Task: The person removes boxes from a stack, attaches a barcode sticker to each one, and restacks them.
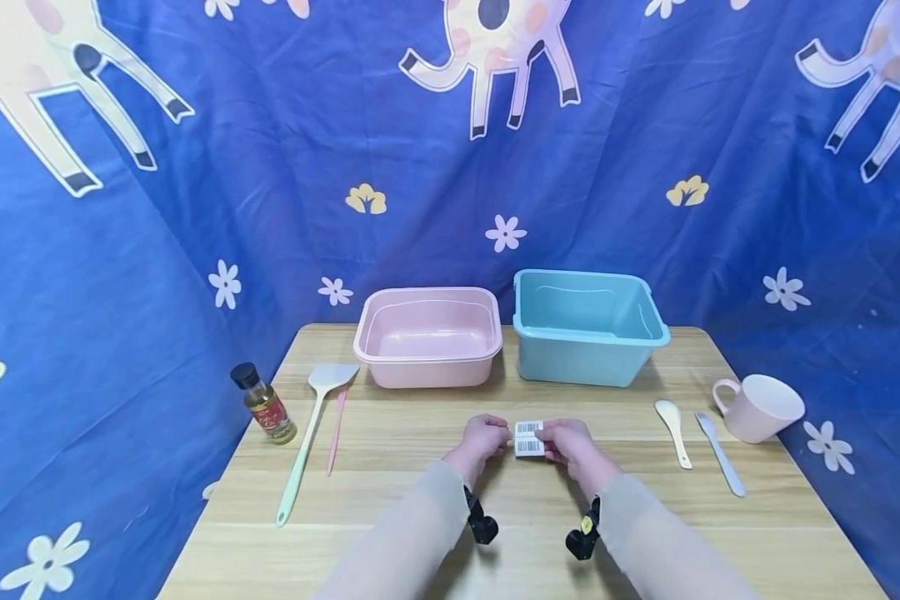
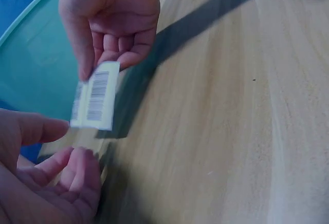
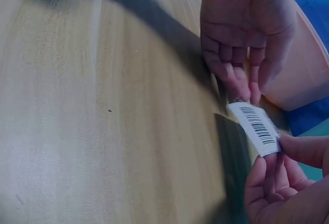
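Card with printed barcodes (image 1: pixel 528 445), pinched by the right hand (image 1: pixel 572 443) in front of the turquoise tub (image 1: pixel 581 363), may slip if that single-edge pinch loosens, because the left hand (image 1: pixel 484 439), unclosed, holds nothing beside the opposite edge.

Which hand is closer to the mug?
The right hand: the mug stands to its right, past the spoon and fork. The left hand is farther away, beyond the barcoded item.
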Motion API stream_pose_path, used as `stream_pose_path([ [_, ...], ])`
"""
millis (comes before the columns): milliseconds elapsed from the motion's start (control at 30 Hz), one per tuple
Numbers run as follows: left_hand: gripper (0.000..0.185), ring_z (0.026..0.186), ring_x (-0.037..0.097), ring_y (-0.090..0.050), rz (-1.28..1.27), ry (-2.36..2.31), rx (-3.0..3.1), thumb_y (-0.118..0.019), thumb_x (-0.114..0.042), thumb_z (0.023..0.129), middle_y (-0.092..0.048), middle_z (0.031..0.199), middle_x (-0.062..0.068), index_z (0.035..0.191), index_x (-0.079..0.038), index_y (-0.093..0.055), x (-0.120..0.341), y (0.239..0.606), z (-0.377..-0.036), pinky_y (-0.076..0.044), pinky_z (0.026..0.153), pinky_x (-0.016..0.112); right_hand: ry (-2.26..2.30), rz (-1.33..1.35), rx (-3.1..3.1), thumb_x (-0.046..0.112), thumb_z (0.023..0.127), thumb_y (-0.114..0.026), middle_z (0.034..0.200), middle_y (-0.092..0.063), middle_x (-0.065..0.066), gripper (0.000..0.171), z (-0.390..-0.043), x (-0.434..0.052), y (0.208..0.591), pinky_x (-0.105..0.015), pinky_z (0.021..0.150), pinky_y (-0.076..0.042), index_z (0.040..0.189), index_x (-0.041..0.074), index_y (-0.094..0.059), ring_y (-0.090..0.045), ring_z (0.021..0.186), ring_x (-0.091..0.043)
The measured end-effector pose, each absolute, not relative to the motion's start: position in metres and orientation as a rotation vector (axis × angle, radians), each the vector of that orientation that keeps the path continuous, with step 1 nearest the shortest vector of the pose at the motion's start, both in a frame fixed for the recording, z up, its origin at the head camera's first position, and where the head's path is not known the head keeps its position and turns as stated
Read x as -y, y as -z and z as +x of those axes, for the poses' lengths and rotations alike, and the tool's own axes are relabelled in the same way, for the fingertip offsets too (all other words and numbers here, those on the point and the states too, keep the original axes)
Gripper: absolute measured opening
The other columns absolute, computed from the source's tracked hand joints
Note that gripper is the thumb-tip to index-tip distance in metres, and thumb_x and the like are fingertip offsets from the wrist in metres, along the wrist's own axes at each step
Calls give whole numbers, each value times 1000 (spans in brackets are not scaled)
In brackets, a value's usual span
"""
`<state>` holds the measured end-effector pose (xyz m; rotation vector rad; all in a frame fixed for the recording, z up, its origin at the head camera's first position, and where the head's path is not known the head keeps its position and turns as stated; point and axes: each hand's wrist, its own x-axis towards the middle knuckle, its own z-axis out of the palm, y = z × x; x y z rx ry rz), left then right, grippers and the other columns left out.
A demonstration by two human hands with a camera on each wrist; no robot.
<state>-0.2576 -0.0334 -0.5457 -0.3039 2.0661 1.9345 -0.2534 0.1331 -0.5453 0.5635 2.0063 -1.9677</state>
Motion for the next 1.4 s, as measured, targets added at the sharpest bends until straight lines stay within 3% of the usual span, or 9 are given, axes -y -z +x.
stream_pose_path([
  [133, 25, 75, 20, -64, -279, -1974, -2022, -64, 7, 82, -65, 83, 10, 106, 9, -64, 37, 546, -259, -56, 73, 36, 2030, 542, -1986, -4, 85, -69, 90, -67, -12, 29, -255, -134, 540, -23, 63, -52, 112, -9, -60, -61, 68, -14],
  [433, 13, 62, 13, -58, -245, -2023, -1966, -66, 4, 85, -62, 73, 4, 99, 5, -67, 38, 543, -261, -55, 63, 28, 2049, 482, -2020, -2, 86, -68, 94, -64, -12, 27, -257, -130, 532, -22, 62, -50, 111, -9, -60, -59, 69, -12],
  [567, 12, 62, 13, -58, -233, -2035, -1950, -66, 4, 85, -62, 75, 5, 97, 5, -68, 39, 542, -262, -55, 63, 27, 1950, 359, -2321, -2, 85, -70, 103, -62, -17, 35, -253, -125, 524, -34, 75, -53, 117, -7, -57, -60, 81, -21],
  [733, 16, 65, 13, -60, -230, -2071, -1950, -67, 4, 85, -65, 81, 7, 101, 6, -68, 40, 537, -262, -55, 67, 27, 1585, -13, -2909, 3, 82, -76, 114, -58, -12, 38, -247, -120, 515, -47, 96, -43, 118, 2, -63, -52, 108, -29],
  [933, 18, 66, 13, -61, -207, -2102, -1952, -66, 7, 85, -68, 86, 9, 103, 9, -68, 40, 531, -261, -56, 67, 27, 1158, -477, -3260, 7, 80, -80, 101, -60, -1, 23, -242, -116, 515, -42, 89, -41, 102, 9, -74, -51, 101, -24],
  [1167, 20, 66, 13, -63, -137, -2127, -1946, -66, 7, 85, -67, 83, 3, 104, 13, -66, 40, 525, -258, -57, 72, 35, 1089, -555, -3280, 11, 81, -81, 101, -62, 0, 26, -242, -112, 519, -40, 86, -42, 105, 9, -75, -52, 99, -23],
  [1400, 24, 75, 20, -65, -95, -2122, -1935, -64, 9, 85, -68, 87, 8, 107, 19, -62, 43, 502, -246, -55, 81, 44, 1102, -578, -3298, 10, 82, -80, 96, -63, 1, 21, -242, -110, 519, -39, 85, -43, 102, 8, -76, -53, 96, -22],
])
